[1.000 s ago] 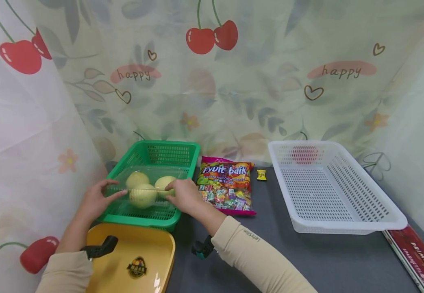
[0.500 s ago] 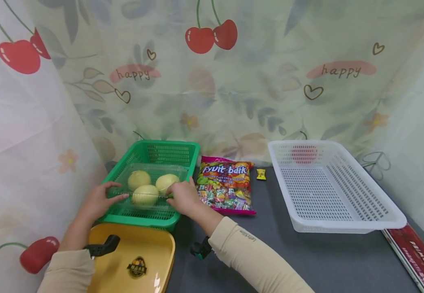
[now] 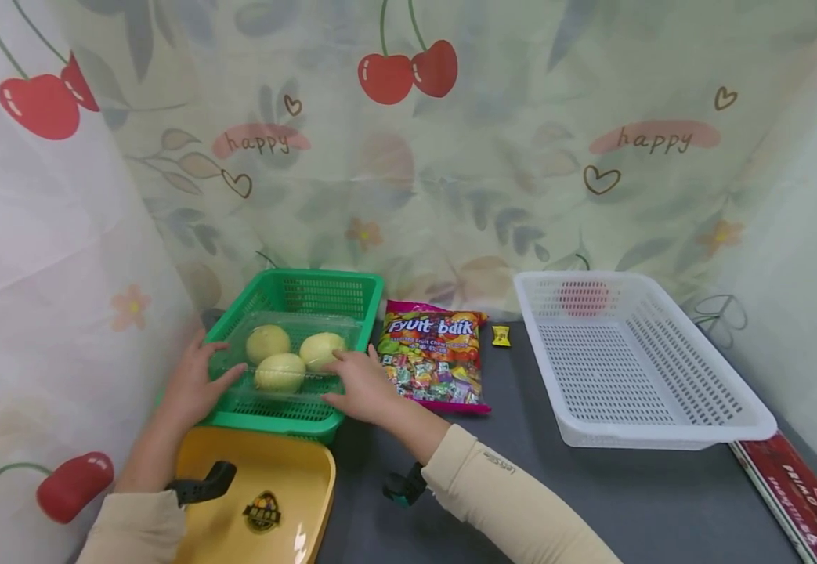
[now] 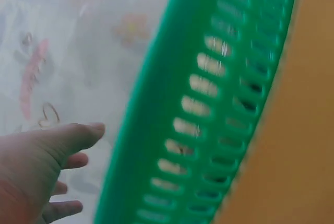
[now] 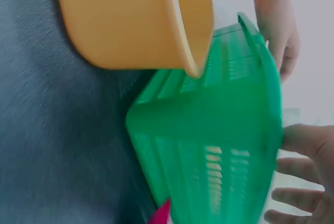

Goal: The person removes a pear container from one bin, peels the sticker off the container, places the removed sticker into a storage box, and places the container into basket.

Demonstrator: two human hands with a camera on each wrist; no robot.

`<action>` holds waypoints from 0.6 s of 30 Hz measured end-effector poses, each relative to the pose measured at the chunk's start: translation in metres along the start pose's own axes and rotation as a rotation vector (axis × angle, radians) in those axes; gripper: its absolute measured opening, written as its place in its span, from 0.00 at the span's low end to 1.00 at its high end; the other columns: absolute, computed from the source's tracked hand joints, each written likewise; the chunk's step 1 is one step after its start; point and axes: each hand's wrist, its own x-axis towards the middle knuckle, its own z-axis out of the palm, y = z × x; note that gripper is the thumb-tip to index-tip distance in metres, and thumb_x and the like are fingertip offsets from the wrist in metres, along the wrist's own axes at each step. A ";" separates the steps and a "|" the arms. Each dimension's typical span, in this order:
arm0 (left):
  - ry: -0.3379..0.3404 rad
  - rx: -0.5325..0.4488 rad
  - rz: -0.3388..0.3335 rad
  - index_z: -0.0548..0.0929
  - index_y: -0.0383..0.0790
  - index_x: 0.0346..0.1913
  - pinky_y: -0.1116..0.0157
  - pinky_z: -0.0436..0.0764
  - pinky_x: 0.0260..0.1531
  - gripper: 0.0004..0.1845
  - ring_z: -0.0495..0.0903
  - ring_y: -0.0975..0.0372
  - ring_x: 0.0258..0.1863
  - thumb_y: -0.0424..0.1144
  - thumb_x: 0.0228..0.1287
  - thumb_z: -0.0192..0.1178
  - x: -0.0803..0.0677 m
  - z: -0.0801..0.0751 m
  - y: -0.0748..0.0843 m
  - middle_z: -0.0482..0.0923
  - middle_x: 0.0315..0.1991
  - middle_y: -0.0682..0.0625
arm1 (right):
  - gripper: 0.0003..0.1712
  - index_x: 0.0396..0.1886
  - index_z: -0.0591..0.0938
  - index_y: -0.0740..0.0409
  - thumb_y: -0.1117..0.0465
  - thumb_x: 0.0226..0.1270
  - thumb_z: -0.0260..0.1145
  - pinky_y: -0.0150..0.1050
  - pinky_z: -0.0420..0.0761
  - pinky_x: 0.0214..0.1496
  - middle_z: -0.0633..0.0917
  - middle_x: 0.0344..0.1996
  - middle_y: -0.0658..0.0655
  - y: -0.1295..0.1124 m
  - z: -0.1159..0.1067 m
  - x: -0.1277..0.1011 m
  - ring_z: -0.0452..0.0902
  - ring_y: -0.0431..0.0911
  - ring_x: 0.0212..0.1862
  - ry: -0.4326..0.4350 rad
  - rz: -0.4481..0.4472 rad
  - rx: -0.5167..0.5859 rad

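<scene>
A clear plastic box (image 3: 239,392) with three pale yellow-green round fruits (image 3: 280,373) in it lies in the green basket (image 3: 302,427). My left hand (image 3: 191,384) is over the basket's left side, its thumb and fingers spread apart. In the left wrist view the same hand (image 4: 49,166) is beyond the green rim with nothing between its fingers. At the basket's right side is my right hand (image 3: 366,384), fingers extended near the box's right end. The right wrist view shows that hand's fingers (image 5: 297,169) loosely spread beside the rim.
A yellow tray (image 3: 302,462) stands in front of the green basket. To its right lie a bag of fruit candy (image 3: 432,356) and one small yellow wrapped candy (image 3: 501,336). A white basket (image 3: 570,435) stands farther right, with red packaging (image 3: 796,493) beside it.
The box of fruits has settled lower and flatter in the green basket. Both hands have let go of its edges, the fingers spreading; the left hand has lifted slightly.
</scene>
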 end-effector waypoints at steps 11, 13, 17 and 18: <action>0.224 0.027 0.152 0.70 0.27 0.56 0.33 0.57 0.56 0.25 0.52 0.32 0.65 0.38 0.60 0.62 -0.021 -0.004 0.034 0.47 0.70 0.28 | 0.28 0.61 0.74 0.54 0.54 0.61 0.66 0.64 0.42 0.71 0.61 0.70 0.60 0.041 -0.048 -0.067 0.50 0.58 0.73 0.121 -0.101 0.073; 0.263 0.033 0.176 0.71 0.27 0.55 0.33 0.57 0.57 0.24 0.53 0.32 0.64 0.36 0.59 0.62 -0.027 -0.004 0.037 0.48 0.70 0.29 | 0.28 0.59 0.76 0.54 0.55 0.59 0.68 0.65 0.44 0.70 0.65 0.68 0.61 0.051 -0.054 -0.080 0.54 0.58 0.71 0.205 -0.113 0.059; 0.360 0.064 0.239 0.74 0.27 0.53 0.35 0.59 0.57 0.24 0.57 0.33 0.63 0.33 0.54 0.65 -0.036 -0.003 0.040 0.52 0.69 0.30 | 0.28 0.57 0.78 0.55 0.56 0.55 0.71 0.67 0.49 0.68 0.69 0.65 0.62 0.071 -0.060 -0.106 0.59 0.59 0.69 0.363 -0.117 -0.004; 0.381 0.074 0.254 0.74 0.28 0.53 0.36 0.59 0.59 0.24 0.58 0.34 0.63 0.33 0.53 0.66 -0.038 -0.003 0.041 0.53 0.69 0.31 | 0.28 0.56 0.78 0.55 0.56 0.54 0.71 0.67 0.50 0.67 0.70 0.65 0.62 0.077 -0.061 -0.113 0.60 0.59 0.68 0.393 -0.116 -0.029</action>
